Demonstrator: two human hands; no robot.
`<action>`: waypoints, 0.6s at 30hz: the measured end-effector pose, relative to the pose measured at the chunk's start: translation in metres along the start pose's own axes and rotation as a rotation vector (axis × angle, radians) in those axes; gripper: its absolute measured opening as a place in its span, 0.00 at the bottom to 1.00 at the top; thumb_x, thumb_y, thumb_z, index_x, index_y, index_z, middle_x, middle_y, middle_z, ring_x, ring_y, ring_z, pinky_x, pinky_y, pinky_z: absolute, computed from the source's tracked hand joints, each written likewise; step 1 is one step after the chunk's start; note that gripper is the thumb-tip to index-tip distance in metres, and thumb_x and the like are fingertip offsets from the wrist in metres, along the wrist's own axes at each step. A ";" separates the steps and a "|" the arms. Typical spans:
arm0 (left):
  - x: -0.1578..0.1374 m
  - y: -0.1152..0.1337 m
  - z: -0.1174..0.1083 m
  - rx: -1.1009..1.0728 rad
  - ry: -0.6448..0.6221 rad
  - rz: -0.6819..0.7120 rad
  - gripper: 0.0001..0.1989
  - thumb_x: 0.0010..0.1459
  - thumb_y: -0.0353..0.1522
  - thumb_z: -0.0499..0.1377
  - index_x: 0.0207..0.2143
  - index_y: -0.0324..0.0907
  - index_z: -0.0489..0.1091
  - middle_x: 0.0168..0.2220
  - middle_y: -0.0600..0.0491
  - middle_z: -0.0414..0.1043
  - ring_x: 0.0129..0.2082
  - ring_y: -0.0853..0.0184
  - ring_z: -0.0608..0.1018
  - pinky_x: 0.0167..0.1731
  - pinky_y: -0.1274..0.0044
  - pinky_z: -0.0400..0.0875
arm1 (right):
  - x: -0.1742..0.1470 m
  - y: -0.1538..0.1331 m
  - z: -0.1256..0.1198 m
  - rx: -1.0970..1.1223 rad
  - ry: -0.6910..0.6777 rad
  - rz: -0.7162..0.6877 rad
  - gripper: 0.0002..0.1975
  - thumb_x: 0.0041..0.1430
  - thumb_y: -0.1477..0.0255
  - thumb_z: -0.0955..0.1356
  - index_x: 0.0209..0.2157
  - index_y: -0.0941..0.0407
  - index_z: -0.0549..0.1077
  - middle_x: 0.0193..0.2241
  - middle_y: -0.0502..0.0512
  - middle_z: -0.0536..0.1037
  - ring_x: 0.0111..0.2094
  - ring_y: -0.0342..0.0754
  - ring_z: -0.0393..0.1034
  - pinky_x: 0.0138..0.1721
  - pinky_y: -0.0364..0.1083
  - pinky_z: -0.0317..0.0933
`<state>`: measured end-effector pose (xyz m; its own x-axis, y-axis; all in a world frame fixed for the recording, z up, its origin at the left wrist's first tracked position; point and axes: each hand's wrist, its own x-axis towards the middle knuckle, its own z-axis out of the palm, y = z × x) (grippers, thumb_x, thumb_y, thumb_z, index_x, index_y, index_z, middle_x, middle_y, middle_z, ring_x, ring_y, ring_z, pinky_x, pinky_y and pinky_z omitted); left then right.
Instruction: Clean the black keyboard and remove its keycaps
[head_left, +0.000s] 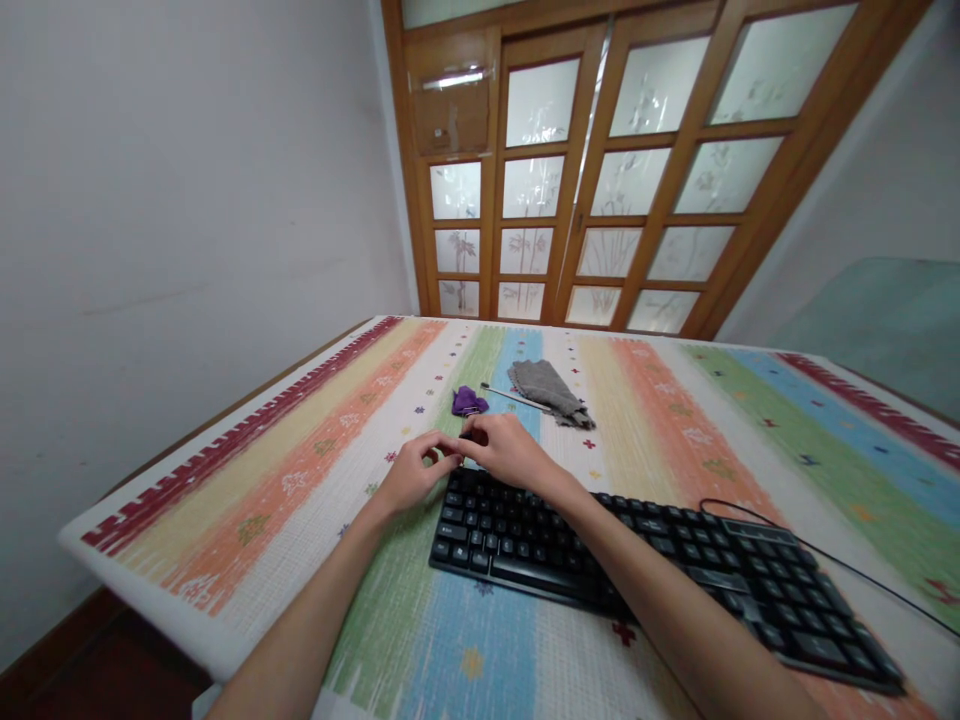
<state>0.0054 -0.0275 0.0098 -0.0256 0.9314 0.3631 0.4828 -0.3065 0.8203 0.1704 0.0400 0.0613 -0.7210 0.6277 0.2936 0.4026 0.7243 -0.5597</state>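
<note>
A black keyboard point(525, 530) lies at a slant on the striped tablecloth. Above its far left corner, my left hand point(420, 468) and my right hand point(502, 448) meet at the fingertips. Both are closed in a pinch. A small dark piece shows at my right fingers, but what it is and which hand grips it are mostly hidden. Just beyond my fingers sits a crumpled purple cloth point(466, 398), with something thin and shiny at its near edge. My right forearm crosses over the keyboard.
A thin light stick with a dark tip point(514, 397) reaches to a folded grey cloth point(551, 388) beyond my hands. The keyboard's black cable point(840, 557) runs off to the right. A wall borders the table point(225, 470) on the left, and wooden glass-paned doors point(559, 215) stand behind.
</note>
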 end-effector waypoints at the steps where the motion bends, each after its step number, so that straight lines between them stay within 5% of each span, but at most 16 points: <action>1: 0.000 0.001 0.000 0.002 0.003 0.002 0.07 0.55 0.35 0.60 0.32 0.39 0.75 0.32 0.51 0.77 0.33 0.65 0.76 0.33 0.76 0.68 | 0.000 0.000 0.000 0.006 0.000 -0.004 0.16 0.61 0.62 0.68 0.30 0.60 0.79 0.23 0.53 0.77 0.24 0.43 0.66 0.27 0.42 0.50; 18: -0.003 0.006 0.004 -0.055 0.198 0.057 0.10 0.58 0.38 0.61 0.36 0.40 0.74 0.37 0.49 0.77 0.39 0.63 0.77 0.38 0.74 0.71 | 0.003 0.002 -0.006 0.140 0.028 -0.028 0.08 0.64 0.69 0.66 0.36 0.60 0.73 0.35 0.57 0.78 0.36 0.47 0.71 0.37 0.44 0.58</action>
<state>0.0124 -0.0310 0.0122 -0.1738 0.8573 0.4845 0.4396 -0.3727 0.8172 0.1720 0.0449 0.0657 -0.7138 0.6172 0.3310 0.2985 0.6957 -0.6534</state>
